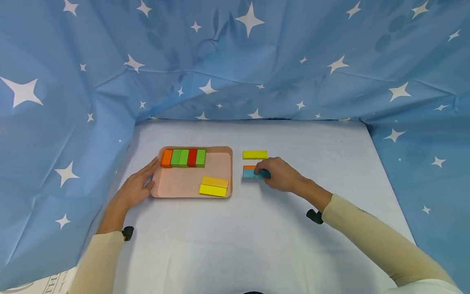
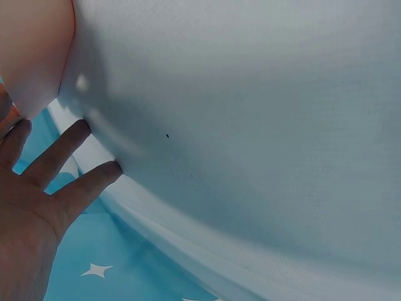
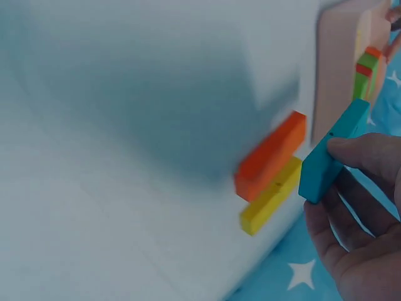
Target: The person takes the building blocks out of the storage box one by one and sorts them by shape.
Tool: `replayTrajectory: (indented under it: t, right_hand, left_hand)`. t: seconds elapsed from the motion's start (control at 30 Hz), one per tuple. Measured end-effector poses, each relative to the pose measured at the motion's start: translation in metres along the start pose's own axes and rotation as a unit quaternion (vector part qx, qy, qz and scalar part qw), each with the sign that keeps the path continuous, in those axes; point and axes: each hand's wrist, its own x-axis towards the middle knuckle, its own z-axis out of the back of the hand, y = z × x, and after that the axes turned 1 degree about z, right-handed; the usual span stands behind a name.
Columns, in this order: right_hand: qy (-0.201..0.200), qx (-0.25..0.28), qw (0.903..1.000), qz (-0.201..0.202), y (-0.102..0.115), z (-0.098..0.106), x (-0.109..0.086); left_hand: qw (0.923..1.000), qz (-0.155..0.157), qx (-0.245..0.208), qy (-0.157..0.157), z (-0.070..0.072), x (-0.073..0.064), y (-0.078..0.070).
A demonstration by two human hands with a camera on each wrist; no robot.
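Note:
Between the thumb and fingers of my right hand (image 1: 280, 174) is a blue block (image 3: 333, 150), raised off the table in the right wrist view. Under it in the head view lies an orange block (image 3: 270, 157), and just behind that a yellow block (image 1: 255, 154). My left hand (image 1: 135, 188) rests against the left side of a pink tray (image 1: 180, 183), its fingers extended. Along the tray's back left stands a row of orange, green and red blocks (image 1: 183, 158). Two yellow blocks (image 1: 213, 186) lie side by side at its front right.
White cloth (image 1: 227, 245) covers the table. A blue star-patterned curtain (image 1: 235, 73) hangs behind and on both sides. A printed white box (image 1: 47, 283) shows at the lower left corner.

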Motion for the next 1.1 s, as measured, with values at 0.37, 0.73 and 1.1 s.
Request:
replayTrajectory:
  t: [0.37, 0.73, 1.1]
  right_hand:
    - [0.023, 0.02, 0.9995, -0.006, -0.013, -0.036, -0.01]
    - [0.03, 0.023, 0.9991, -0.02, -0.017, -0.047, -0.011]
    - [0.029, 0.019, 0.999, -0.029, -0.018, -0.049, -0.01]
  left_hand:
    - [1.0, 0.001, -0.006, -0.003, -0.001, -0.003, 0.001]
    - [1.0, 0.003, -0.007, -0.005, 0.003, -0.002, -0.001]
    - [0.9999, 0.01, -0.003, 0.001, 0.001, 0.0, -0.001]
